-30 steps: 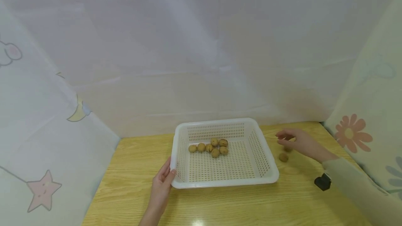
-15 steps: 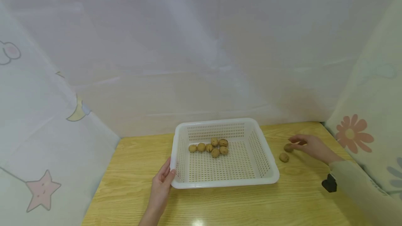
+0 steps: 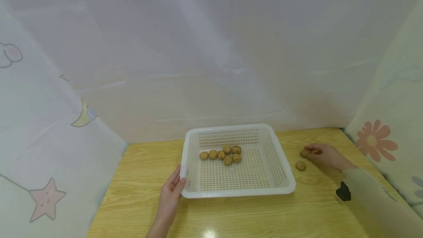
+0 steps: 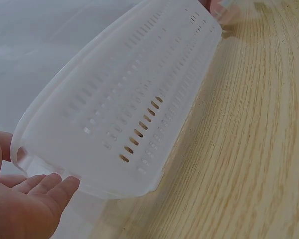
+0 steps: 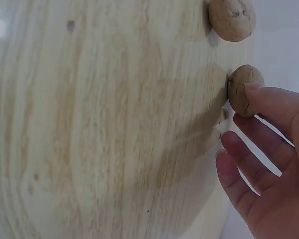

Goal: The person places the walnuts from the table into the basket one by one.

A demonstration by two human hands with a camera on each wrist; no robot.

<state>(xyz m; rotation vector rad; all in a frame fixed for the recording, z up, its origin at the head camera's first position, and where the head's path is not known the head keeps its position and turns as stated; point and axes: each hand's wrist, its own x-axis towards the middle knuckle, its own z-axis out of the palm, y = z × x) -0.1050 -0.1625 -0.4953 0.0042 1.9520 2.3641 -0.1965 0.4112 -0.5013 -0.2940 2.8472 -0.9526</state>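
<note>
A white plastic basket (image 3: 238, 193) with slotted walls stands on the wooden table, several walnuts (image 3: 227, 160) lying together on its bottom. My left hand (image 3: 169, 197) grips the basket's left rim near the front corner, thumb on top; in the left wrist view its fingers (image 4: 65, 191) bend under the rim. To the right of the basket, my right hand (image 3: 330, 156) pinches a walnut (image 5: 243, 92) between thumb and fingers, at the tabletop. A second loose walnut (image 3: 300, 165) lies just in front of it, apart from the hand.
The wooden table (image 3: 231, 216) carries everything. A pale cloth sheet (image 3: 211, 65) hangs right behind the basket. Patterned curtains stand at the left (image 3: 46, 139) and the right (image 3: 396, 102). A black heart-shaped piece (image 3: 343, 191) hangs at the right sleeve (image 3: 376, 190).
My right hand has moved right from beside the basket to the farther loose walnut, and its thumb and fingers have closed on it. The left hand and basket stay in place.
</note>
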